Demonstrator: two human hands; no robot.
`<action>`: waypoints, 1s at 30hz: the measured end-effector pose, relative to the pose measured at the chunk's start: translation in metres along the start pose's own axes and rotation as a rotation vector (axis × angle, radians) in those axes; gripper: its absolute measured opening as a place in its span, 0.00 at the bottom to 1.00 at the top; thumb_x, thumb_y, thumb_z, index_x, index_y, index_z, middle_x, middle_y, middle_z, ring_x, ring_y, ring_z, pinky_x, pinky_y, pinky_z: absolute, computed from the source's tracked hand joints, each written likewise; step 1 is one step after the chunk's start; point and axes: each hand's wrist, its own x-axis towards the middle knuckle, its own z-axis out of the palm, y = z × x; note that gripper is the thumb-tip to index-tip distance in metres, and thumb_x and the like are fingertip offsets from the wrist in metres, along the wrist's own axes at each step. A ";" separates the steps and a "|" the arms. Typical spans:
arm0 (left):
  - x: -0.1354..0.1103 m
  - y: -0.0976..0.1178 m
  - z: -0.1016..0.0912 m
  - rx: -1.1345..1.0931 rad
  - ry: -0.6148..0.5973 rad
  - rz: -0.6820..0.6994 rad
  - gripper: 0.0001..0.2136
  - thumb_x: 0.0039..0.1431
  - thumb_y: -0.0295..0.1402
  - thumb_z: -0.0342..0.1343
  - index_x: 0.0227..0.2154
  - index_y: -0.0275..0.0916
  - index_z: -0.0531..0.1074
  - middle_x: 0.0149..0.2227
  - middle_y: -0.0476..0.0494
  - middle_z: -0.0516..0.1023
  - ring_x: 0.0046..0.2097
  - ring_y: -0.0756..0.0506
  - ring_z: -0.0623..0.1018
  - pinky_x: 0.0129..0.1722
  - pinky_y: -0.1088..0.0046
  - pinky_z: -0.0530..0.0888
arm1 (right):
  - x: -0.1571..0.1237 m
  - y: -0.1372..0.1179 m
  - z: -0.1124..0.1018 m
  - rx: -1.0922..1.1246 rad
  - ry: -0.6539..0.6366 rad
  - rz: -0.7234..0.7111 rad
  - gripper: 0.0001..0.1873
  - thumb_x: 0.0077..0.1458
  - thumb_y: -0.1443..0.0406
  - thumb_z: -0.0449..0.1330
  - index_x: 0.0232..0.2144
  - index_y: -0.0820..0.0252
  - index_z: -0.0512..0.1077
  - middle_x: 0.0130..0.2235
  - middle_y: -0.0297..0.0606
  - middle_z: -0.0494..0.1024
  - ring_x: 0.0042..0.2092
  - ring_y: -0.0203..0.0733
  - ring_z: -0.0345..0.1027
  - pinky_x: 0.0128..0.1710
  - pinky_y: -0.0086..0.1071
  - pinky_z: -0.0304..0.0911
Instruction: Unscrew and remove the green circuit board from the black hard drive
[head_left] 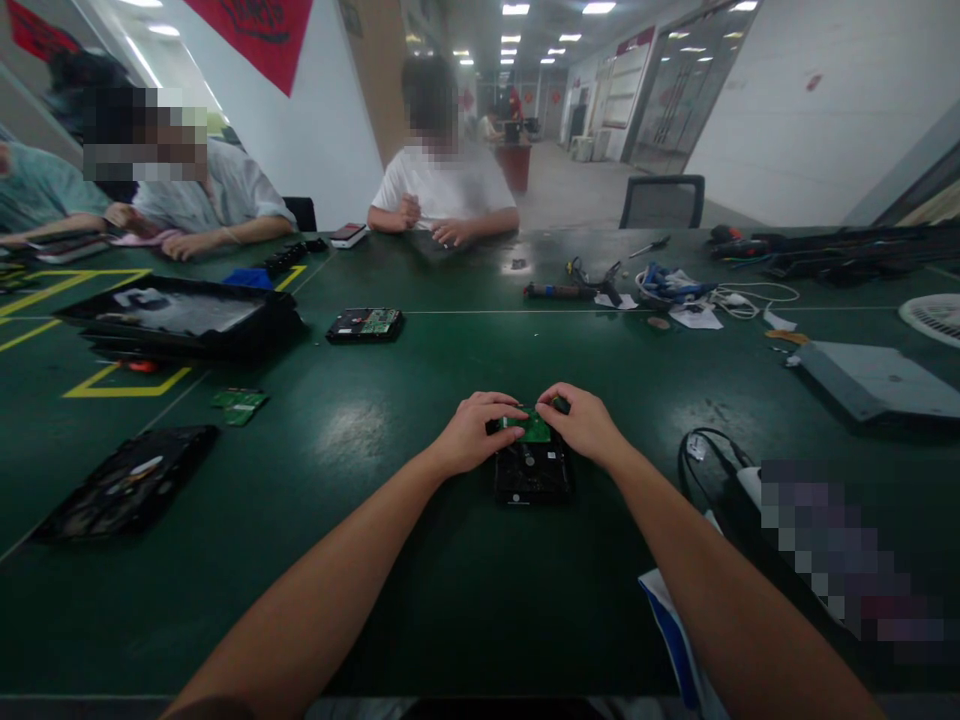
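Note:
A black hard drive [531, 476] lies on the green table straight ahead of me, its green circuit board [535, 428] facing up at the far end. My left hand [480, 432] grips the drive's left side, thumb and fingers reaching over the board. From the right, my right hand [583, 422] is closed in a pinch at the board's far right corner. A small dark handle with a yellowish edge [560, 404] shows at its fingers; its working end is hidden.
Another hard drive [365, 324], a loose green circuit board [240, 404], a black casing [127, 485] and a black tray [184, 318] sit to the left. On the right are a grey metal box [881, 380], a black cable [697, 450] and tools. Several people sit across the table.

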 end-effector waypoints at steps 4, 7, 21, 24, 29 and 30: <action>0.000 0.002 -0.001 -0.003 0.000 0.002 0.13 0.65 0.39 0.61 0.51 0.51 0.79 0.57 0.46 0.78 0.59 0.39 0.74 0.61 0.51 0.68 | 0.000 0.003 -0.002 -0.001 0.001 0.022 0.09 0.60 0.58 0.61 0.38 0.55 0.78 0.40 0.36 0.81 0.40 0.42 0.71 0.41 0.35 0.61; 0.000 0.002 -0.001 -0.001 -0.003 0.000 0.13 0.64 0.39 0.62 0.51 0.51 0.79 0.57 0.45 0.78 0.59 0.38 0.73 0.61 0.50 0.68 | 0.000 0.005 -0.006 0.022 0.018 0.062 0.08 0.59 0.59 0.61 0.38 0.55 0.78 0.40 0.36 0.81 0.41 0.42 0.72 0.42 0.35 0.62; 0.000 -0.002 0.001 0.005 -0.010 0.013 0.13 0.65 0.40 0.61 0.51 0.51 0.79 0.57 0.46 0.78 0.59 0.39 0.73 0.61 0.51 0.67 | -0.008 -0.006 -0.014 0.156 -0.228 0.306 0.15 0.58 0.64 0.59 0.48 0.58 0.73 0.19 0.31 0.75 0.19 0.39 0.70 0.20 0.28 0.58; 0.000 -0.002 0.000 0.011 -0.025 0.013 0.13 0.65 0.41 0.61 0.51 0.52 0.79 0.58 0.46 0.77 0.59 0.39 0.73 0.62 0.52 0.67 | -0.008 -0.006 -0.014 0.132 -0.218 0.272 0.14 0.58 0.66 0.58 0.47 0.58 0.73 0.21 0.32 0.77 0.19 0.39 0.71 0.21 0.29 0.61; 0.000 -0.003 -0.002 0.015 -0.053 0.030 0.14 0.66 0.41 0.61 0.53 0.54 0.78 0.59 0.46 0.75 0.60 0.39 0.72 0.62 0.50 0.66 | -0.007 -0.004 -0.013 0.149 -0.199 0.259 0.13 0.56 0.69 0.58 0.45 0.58 0.74 0.21 0.32 0.77 0.20 0.40 0.72 0.22 0.29 0.64; 0.000 -0.003 -0.003 0.016 -0.054 0.039 0.14 0.66 0.40 0.60 0.53 0.54 0.78 0.59 0.46 0.75 0.60 0.39 0.72 0.62 0.50 0.66 | -0.007 -0.004 -0.013 0.157 -0.198 0.258 0.13 0.56 0.69 0.57 0.44 0.58 0.74 0.22 0.32 0.77 0.20 0.39 0.72 0.22 0.29 0.64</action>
